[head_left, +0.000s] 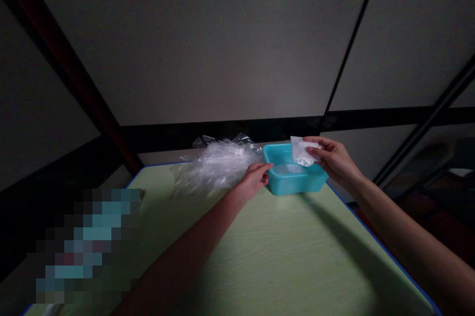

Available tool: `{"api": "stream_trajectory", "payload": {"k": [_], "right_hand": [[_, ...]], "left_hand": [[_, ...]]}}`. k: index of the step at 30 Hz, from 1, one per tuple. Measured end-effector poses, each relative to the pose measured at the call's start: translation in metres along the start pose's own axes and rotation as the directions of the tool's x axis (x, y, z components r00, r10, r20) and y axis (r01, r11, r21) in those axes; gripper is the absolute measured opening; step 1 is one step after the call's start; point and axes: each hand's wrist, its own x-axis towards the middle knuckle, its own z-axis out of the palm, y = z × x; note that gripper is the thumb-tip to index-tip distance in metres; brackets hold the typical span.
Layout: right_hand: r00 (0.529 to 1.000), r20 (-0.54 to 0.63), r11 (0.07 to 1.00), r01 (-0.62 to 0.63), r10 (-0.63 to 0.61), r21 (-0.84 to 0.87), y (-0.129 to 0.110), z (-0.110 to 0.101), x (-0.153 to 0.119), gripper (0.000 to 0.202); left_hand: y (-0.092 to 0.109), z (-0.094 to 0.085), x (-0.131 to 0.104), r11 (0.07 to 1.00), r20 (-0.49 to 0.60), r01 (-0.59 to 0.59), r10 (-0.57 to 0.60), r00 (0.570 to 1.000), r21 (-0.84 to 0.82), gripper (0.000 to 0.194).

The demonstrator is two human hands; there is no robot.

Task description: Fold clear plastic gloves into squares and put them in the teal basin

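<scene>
A turquoise plastic basin (297, 185) stands near the far right part of the table. Inside it lies some whitish translucent material (291, 169), too dim to name. My right hand (332, 157) pinches a small white packet (301, 151) between thumb and fingers, held up over the basin. My left hand (255, 180) is at the basin's left rim, its fingers closed, with the fingertips on the edge. Just beyond the left hand spreads a loose heap of clear plastic bags (222, 160).
The light green table (282, 251) has a blue edge and reaches back to a pale panelled wall (230, 48). A blurred-out turquoise and dark item (89, 241) lies along the left side. Dim furniture (426, 172) stands beyond the right edge.
</scene>
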Motion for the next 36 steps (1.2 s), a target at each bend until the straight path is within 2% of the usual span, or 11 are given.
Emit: {"api": "stream_trajectory", "payload": {"k": [8, 10, 14, 18, 21, 24, 29, 32, 36], "right_hand": [[1.000, -0.002, 1.000, -0.022, 0.022, 0.015, -0.001, 0.001, 0.003, 0.030], [1.000, -0.009, 1.000, -0.017, 0.017, 0.005, -0.005, 0.000, 0.001, 0.029], [0.999, 0.039, 0.999, 0.007, -0.005, -0.048, -0.021, -0.004, -0.008, 0.027], [0.985, 0.173, 0.979, 0.041, -0.006, -0.197, -0.036, -0.006, -0.022, 0.025], [0.942, 0.335, 0.939, 0.084, 0.034, -0.334, -0.042, -0.006, -0.034, 0.024], [0.870, 0.481, 0.879, 0.142, 0.109, -0.455, -0.045, -0.003, -0.045, 0.024], [0.744, 0.657, 0.725, 0.383, 0.125, -0.572, -0.050, 0.007, -0.062, 0.027], [0.680, 0.716, 0.595, 0.514, 0.157, -0.618, -0.053, 0.015, -0.069, 0.031], [0.656, 0.724, 0.446, 0.594, 0.212, -0.669, -0.049, 0.022, -0.075, 0.032]], "left_hand": [[-0.004, 0.002, 0.005, 0.991, 0.068, -0.039, 0.048, 0.997, -0.129, 0.009], [-0.006, 0.001, 0.000, 0.985, 0.078, -0.072, 0.085, 0.993, -0.157, 0.012], [-0.005, -0.007, -0.026, 0.973, 0.113, -0.133, 0.156, 0.981, -0.189, 0.010], [-0.002, -0.018, -0.064, 0.975, 0.191, -0.142, 0.175, 0.966, -0.171, 0.023], [0.000, -0.027, -0.091, 0.985, 0.227, -0.159, 0.171, 0.959, -0.069, 0.028], [-0.002, -0.037, -0.114, 0.985, 0.241, -0.173, 0.170, 0.956, -0.007, 0.030], [-0.011, -0.049, -0.137, 0.975, 0.299, -0.217, 0.193, 0.935, 0.050, 0.026], [-0.015, -0.053, -0.144, 0.974, 0.284, -0.216, 0.190, 0.940, 0.064, 0.022], [-0.018, -0.055, -0.148, 0.980, 0.266, -0.191, 0.171, 0.949, 0.050, 0.025]]}}
